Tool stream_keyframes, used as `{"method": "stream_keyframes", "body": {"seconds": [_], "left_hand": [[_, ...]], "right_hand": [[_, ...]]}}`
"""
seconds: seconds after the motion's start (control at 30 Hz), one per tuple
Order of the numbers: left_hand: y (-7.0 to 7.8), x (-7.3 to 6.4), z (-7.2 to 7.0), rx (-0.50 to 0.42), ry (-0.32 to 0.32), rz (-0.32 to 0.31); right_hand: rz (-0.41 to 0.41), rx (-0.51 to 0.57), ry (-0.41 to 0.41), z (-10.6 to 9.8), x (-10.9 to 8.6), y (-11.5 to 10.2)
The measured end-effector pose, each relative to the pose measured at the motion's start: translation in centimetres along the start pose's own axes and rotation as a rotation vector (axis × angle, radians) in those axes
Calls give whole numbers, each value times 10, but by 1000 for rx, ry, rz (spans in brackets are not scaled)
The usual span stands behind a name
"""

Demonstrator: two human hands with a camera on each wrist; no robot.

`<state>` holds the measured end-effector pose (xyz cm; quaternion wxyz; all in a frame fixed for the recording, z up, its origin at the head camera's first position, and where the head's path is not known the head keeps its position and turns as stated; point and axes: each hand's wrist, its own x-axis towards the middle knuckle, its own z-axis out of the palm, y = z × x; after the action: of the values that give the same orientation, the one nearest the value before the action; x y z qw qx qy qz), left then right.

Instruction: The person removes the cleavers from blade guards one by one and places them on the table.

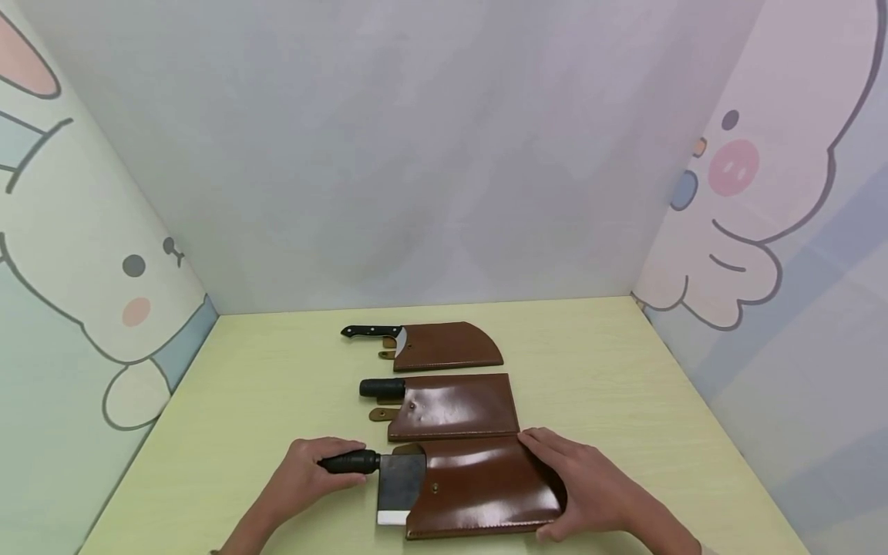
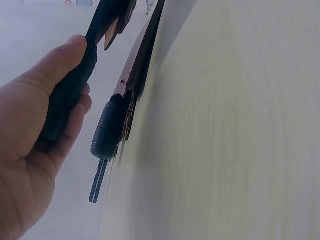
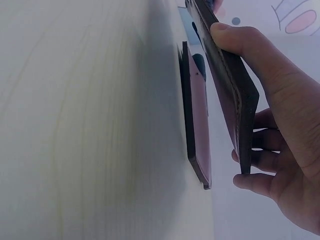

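At the front of the table, my left hand (image 1: pixel 308 472) grips the black handle (image 1: pixel 350 462) of a cleaver (image 1: pixel 401 484). Its wide blade is partly inside a brown leather sheath (image 1: pixel 489 487); the strip nearest the handle shows, with a bright lower edge. My right hand (image 1: pixel 593 489) holds the sheath by its right end, thumb on one edge and fingers on the other. The right wrist view shows the sheath (image 3: pixel 232 82) raised off the table. In the left wrist view, fingers and thumb wrap the handle (image 2: pixel 70 95).
Just behind lies a second sheathed cleaver (image 1: pixel 454 405) with a thick black handle. Farther back is a sheathed knife (image 1: pixel 447 345) with a riveted black handle. Both lie on the pale yellow table (image 1: pixel 590 362), enclosed by a back wall (image 1: pixel 416 169) and side walls with cartoon animals.
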<state>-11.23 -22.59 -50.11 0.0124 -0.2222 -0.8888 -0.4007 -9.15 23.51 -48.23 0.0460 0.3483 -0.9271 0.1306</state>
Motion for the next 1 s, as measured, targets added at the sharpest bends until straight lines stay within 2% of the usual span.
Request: {"method": "stream_keyframes", "body": {"seconds": [0.2, 0.43, 0.87, 1.0], "left_hand": [[-2, -1, -1, 6, 11, 9], [-3, -1, -5, 2, 10, -51], [-4, -4, -9, 38, 22, -71], [-6, -4, -10, 45, 35, -57]], "right_hand": [[5, 0, -3, -1, -1, 0], [19, 15, -8, -4, -2, 1], [49, 44, -29, -4, -5, 2], [49, 46, -21, -5, -6, 4]]}}
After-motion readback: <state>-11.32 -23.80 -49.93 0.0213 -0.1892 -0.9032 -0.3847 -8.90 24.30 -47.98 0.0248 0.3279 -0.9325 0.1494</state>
